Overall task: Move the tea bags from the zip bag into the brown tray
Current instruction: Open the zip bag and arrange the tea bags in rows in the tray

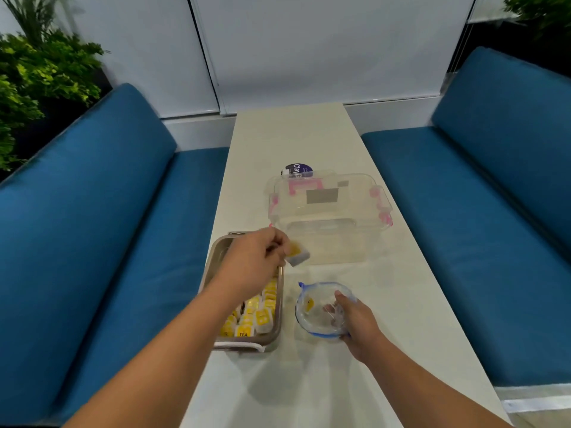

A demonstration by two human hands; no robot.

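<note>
My left hand (258, 261) hovers over the far end of the brown tray (279, 307) and pinches a yellow-and-white tea bag (298, 254) that sticks out to the right of the tray's rim. Several yellow tea bags (253, 316) lie packed in the near half of the tray. To the tray's right, my right hand (355, 322) grips the open mouth of the clear zip bag (318, 310) with its blue seal. A single yellow tea bag (309, 302) shows inside the bag.
A clear plastic storage box (327, 217) with pink latches stands just behind the tray and bag on the narrow white table (296, 140). A dark round label (296, 170) lies behind the box. Blue cushioned benches (92, 230) flank the table.
</note>
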